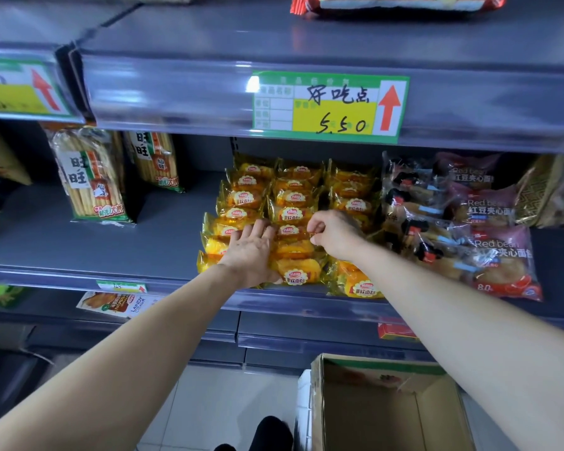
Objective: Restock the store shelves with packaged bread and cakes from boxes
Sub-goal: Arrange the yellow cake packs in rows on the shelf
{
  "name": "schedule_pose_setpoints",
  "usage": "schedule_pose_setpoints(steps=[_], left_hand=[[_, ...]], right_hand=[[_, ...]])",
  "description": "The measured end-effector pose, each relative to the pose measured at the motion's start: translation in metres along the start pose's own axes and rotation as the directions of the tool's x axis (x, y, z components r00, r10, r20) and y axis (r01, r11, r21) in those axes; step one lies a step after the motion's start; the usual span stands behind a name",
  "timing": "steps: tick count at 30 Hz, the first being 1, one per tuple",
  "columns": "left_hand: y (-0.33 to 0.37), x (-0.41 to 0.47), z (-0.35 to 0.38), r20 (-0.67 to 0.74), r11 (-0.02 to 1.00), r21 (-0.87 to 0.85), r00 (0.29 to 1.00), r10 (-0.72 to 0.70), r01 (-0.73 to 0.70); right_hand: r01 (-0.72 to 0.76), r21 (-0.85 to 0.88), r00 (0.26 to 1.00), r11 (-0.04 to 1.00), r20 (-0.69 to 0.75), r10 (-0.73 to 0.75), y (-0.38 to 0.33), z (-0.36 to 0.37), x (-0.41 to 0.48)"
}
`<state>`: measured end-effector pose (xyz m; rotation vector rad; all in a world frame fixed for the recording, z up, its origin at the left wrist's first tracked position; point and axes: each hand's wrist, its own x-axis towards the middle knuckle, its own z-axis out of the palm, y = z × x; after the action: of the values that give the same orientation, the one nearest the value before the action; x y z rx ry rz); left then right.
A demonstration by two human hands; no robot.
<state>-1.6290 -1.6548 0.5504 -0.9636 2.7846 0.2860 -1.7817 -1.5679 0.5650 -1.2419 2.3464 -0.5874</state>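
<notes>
The left hand (251,252) is laid flat, fingers straight and spread, on the yellow soft-bread packets (293,216), which are stacked in three overlapping rows on the shelf (79,249). The right hand (334,234), just beside it, is curled, and the wrapper edge of one middle-row packet appears to be pinched between thumb and fingertips. The packets nearest the wrists are set right at the shelf lip (306,302).

A slide is judged the main risk. The film is glossy and the rows lie like tiles, so if the pinched packet were tugged or pushed with the left palm lifted, the front packets could be shoved over the lip toward the cardboard box (372,411) below the right forearm. The soft bread could be flattened by too much palm pressure. The red bean bread packs (489,249), just beyond the right hand, could be nudged out of line by that wrist.
</notes>
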Motion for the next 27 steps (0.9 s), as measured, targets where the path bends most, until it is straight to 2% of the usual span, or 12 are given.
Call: schedule_pose_setpoints(steps=[3, 5, 7, 9, 11, 13, 16, 18, 20, 23, 25, 27], left_hand=[[0.001, -0.001, -0.002, 0.019, 1.000, 0.026, 1.000, 0.009, -0.009], [-0.001, -0.005, -0.010, 0.038, 0.999, -0.029, 0.999, 0.028, -0.027], [-0.007, -0.009, -0.020, 0.009, 0.981, -0.193, 1.000, 0.006, -0.004], [-0.019, -0.013, -0.027, -0.065, 0.914, -0.404, 0.995, -0.077, 0.045], [-0.033, -0.016, -0.030, -0.102, 0.836, -0.540, 0.978, -0.181, 0.099], [-0.045, -0.020, -0.031, -0.075, 0.770, -0.614, 0.959, -0.275, 0.173], [-0.060, -0.025, -0.029, 0.065, 0.613, -0.732, 0.926, -0.372, 0.298], [-0.066, -0.031, -0.024, 0.168, 0.485, -0.803, 0.912, -0.374, 0.347], [-0.070, -0.036, -0.018, 0.218, 0.324, -0.885, 0.912, -0.347, 0.335], [-0.072, -0.041, -0.014, 0.217, 0.120, -0.954, 0.908, -0.357, 0.275], [-0.077, -0.040, -0.012, 0.236, 0.021, -0.965, 0.899, -0.370, 0.262], [-0.080, -0.038, -0.010, 0.260, -0.042, -0.964, 0.907, -0.331, 0.261]], right_hand=[[0.000, 0.094, 1.000, 0.996, -0.010, 0.001, 0.002, -0.006, -0.001], [-0.007, 0.142, 0.998, 0.990, -0.057, 0.015, 0.000, -0.013, -0.003], [-0.009, 0.174, 0.995, 0.985, -0.094, 0.025, -0.002, -0.019, -0.006], [-0.030, 0.200, 0.992, 0.979, -0.114, 0.054, -0.003, -0.022, -0.009], [-0.072, 0.182, 0.993, 0.981, -0.079, 0.088, -0.004, -0.023, -0.013], [-0.114, 0.137, 0.993, 0.984, -0.007, 0.116, -0.005, -0.022, -0.018], [-0.139, 0.075, 0.990, 0.987, 0.036, 0.137, -0.006, -0.019, -0.024], [-0.149, 0.088, 0.989, 0.985, 0.020, 0.148, -0.008, -0.018, -0.026], [-0.151, 0.087, 0.987, 0.985, -0.037, 0.155, -0.014, -0.019, -0.028], [-0.110, 0.138, 0.987, 0.984, -0.104, 0.125, -0.026, -0.018, -0.031], [-0.057, 0.231, 0.998, 0.971, -0.018, 0.062, -0.041, -0.011, -0.033], [-0.097, 0.315, 0.981, 0.944, 0.188, 0.039, -0.060, 0.000, -0.036]])
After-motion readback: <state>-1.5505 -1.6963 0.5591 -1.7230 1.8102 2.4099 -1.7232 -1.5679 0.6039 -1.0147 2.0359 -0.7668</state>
